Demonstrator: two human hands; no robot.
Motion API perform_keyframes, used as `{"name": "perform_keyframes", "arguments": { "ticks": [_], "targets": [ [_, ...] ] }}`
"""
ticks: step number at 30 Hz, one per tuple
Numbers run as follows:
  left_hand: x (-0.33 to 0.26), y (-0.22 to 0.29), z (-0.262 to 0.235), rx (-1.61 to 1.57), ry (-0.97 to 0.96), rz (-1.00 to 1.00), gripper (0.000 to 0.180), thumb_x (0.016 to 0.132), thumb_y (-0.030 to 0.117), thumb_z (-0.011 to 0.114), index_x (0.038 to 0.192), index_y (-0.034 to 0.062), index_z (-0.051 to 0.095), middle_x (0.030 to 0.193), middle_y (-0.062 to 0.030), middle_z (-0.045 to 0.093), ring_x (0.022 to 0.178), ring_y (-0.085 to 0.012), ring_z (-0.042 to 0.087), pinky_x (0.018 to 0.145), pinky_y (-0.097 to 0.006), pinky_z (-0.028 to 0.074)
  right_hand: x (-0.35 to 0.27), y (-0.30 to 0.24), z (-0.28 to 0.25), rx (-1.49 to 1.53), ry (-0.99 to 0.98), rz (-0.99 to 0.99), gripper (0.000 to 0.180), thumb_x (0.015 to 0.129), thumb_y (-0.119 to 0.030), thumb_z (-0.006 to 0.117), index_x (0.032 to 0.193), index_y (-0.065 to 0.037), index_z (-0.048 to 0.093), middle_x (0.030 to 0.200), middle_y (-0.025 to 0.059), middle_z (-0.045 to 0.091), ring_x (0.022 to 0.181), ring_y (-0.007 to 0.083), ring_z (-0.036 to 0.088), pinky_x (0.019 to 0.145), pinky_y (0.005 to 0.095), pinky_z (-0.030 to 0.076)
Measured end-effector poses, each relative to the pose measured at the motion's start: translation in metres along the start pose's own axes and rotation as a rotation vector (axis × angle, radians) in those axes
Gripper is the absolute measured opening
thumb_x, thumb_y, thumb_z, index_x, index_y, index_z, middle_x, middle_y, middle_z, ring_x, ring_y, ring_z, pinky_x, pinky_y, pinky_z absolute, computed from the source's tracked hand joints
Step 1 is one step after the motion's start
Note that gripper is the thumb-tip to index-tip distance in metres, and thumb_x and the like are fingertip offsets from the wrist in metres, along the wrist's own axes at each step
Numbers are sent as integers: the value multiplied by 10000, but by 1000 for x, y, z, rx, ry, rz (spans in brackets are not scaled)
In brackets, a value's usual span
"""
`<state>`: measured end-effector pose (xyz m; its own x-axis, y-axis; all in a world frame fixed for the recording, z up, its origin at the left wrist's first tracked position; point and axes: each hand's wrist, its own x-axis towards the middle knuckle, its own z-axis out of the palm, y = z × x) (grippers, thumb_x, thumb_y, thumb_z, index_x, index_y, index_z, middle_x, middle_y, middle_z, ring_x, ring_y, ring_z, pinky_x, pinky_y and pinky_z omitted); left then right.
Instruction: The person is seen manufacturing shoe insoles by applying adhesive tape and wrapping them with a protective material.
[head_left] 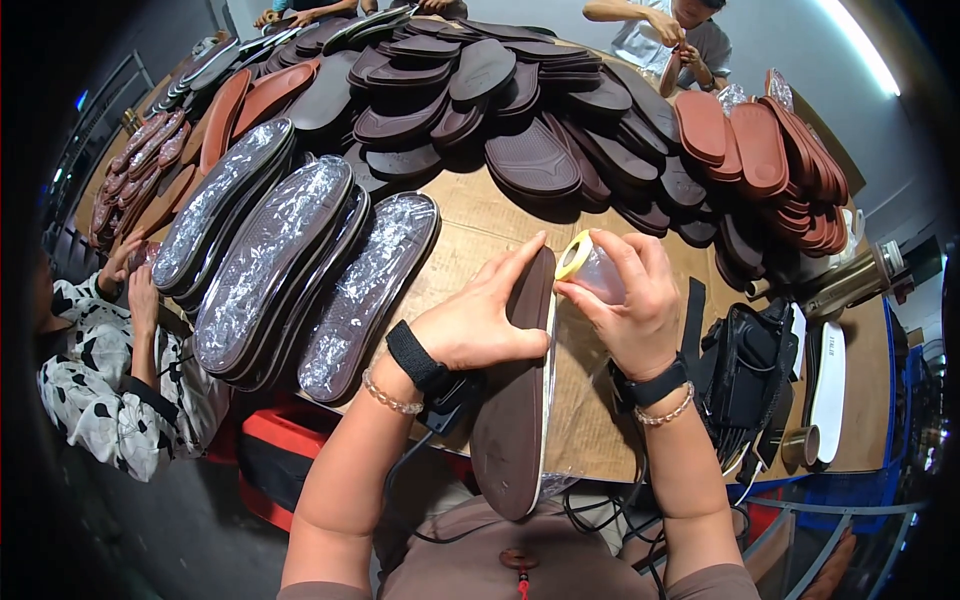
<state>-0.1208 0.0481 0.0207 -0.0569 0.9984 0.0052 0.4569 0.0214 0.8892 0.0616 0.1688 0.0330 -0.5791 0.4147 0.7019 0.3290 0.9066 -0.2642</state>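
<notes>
My left hand is wrapped over a dark brown shoe sole, thumb and fingers gripping its edges. The sole stands tilted on its side, its heel end close to my body and a pale rim along its right edge. In my right hand is what looks like a roll of clear film with a yellow ring at its end. That ring nearly meets the sole's upper right edge; whether they touch, I cannot tell. To the left lie dark soles wrapped in clear film, stacked in rows.
A large heap of dark brown soles covers the far side of the cardboard-topped table. Reddish-brown soles are piled at far right. Black pouch, white sole and metal cylinder sit right. Co-workers' hands work left and beyond.
</notes>
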Motion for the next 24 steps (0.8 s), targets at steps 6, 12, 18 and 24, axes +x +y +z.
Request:
{"name": "perform_keyframes", "arguments": {
  "ticks": [6, 12, 18, 24],
  "targets": [
    [0, -2, 1, 14, 8, 9, 1090, 747, 267, 753, 1640, 39, 171, 1562, -316, 365, 1473, -427, 365, 1226, -432, 300, -1, -3, -1, -20, -9, 1, 618, 685, -286, 898, 1226, -81, 679, 1025, 111, 601, 925, 303, 621, 796, 411, 523],
    [5, 6, -3, 44, -14, -20, 1069, 741, 286, 751, 1627, 61, 198, 1537, -328, 382, 1451, -443, 383, 1208, -440, 328, -2, -8, 0, -89, -10, -18, 619, 686, -276, 890, 1231, -78, 674, 1040, 108, 601, 943, 304, 612, 816, 414, 512],
    [22, 14, -3, 157, 21, -180, 847, 747, 327, 749, 1481, 99, 392, 1398, -308, 497, 1260, -434, 544, 1081, -445, 453, -5, -5, 3, -70, -9, 9, 614, 687, -260, 891, 1231, -77, 674, 1051, 112, 602, 962, 307, 609, 837, 417, 508],
    [31, -1, 4, 70, 106, -75, 784, 799, 421, 727, 1440, 73, 442, 1351, -344, 534, 1269, -478, 549, 1079, -458, 460, -9, 2, 7, -46, 23, 48, 655, 691, -265, 895, 1273, -84, 653, 1112, 119, 616, 991, 315, 614, 855, 431, 508]
  ]
}}
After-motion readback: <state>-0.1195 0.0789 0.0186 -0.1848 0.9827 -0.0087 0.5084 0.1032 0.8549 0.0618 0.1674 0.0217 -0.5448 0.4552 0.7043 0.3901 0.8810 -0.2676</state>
